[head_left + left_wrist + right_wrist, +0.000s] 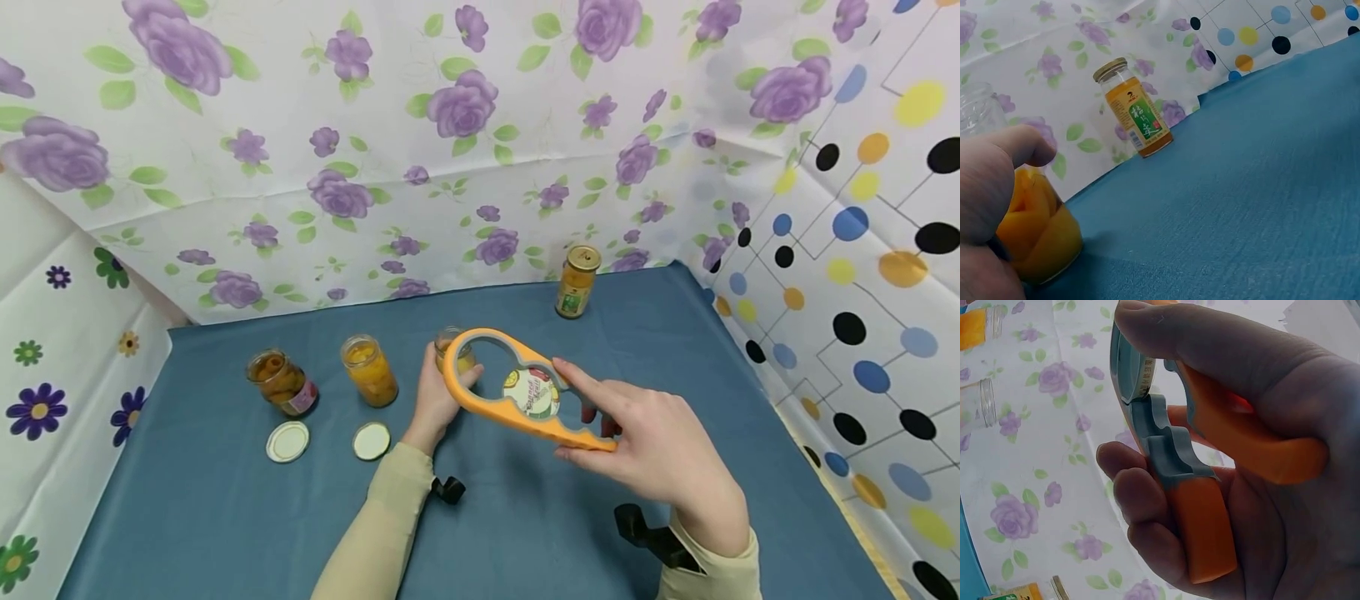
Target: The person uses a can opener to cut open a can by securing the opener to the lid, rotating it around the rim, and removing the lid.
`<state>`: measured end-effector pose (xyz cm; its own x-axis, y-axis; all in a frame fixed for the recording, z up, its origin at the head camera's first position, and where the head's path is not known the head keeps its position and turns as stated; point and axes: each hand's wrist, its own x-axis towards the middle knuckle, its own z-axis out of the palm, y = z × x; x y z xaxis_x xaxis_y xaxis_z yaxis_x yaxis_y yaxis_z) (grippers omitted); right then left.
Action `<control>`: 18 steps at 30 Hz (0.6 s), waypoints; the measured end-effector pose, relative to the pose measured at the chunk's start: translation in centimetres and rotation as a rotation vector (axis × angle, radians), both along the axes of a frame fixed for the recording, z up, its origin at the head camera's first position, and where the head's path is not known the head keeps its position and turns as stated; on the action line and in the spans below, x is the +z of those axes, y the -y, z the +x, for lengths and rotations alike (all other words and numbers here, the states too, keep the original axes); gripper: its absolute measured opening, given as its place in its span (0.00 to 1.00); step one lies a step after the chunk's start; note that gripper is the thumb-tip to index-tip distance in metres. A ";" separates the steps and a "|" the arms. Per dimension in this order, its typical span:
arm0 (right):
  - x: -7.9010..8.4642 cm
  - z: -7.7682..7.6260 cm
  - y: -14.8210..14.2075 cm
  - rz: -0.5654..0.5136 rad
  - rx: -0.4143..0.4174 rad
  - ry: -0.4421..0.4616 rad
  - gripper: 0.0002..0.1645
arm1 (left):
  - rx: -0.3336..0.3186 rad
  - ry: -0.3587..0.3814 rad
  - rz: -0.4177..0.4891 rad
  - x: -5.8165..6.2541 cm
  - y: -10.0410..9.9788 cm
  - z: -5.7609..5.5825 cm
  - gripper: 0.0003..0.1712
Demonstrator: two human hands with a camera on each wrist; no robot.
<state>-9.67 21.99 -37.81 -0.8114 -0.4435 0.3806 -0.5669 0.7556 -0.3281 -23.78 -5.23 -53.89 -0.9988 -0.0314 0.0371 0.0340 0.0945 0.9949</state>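
Note:
My left hand (437, 398) grips an open glass jar of yellow fruit pieces (1044, 231) standing on the blue cloth. In the head view that jar is partly hidden behind the opener and the hand. My right hand (663, 437) holds an orange and grey jar opener (491, 408) by its handles, raised above the cloth. A round printed lid (532, 392) sits between the opener's grey inner edges; the right wrist view shows the lid (1138, 372) edge-on beneath the thumb. Fingers (1141, 494) of the right hand curl round the handle.
Left of my left hand stand two open jars, one with yellow fruit (371, 375) and one with brown contents (283, 385). Two lids (287, 442) lie in front of them. A capped jar (576, 287) stands at the back right. Patterned cloth walls (450, 208) surround the table.

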 end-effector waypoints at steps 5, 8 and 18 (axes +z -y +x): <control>0.1 0.2 -0.1 0.000 -0.015 -0.004 0.58 | 0.004 -0.010 0.008 -0.5 0.0 0.0 0.33; 0.2 0.2 -0.2 0.003 -0.023 -0.003 0.57 | 0.026 -0.009 -0.009 -0.6 0.1 0.1 0.34; 0.1 0.2 -0.2 0.022 -0.042 0.001 0.57 | 0.058 -0.055 -0.038 -0.7 0.0 0.4 0.33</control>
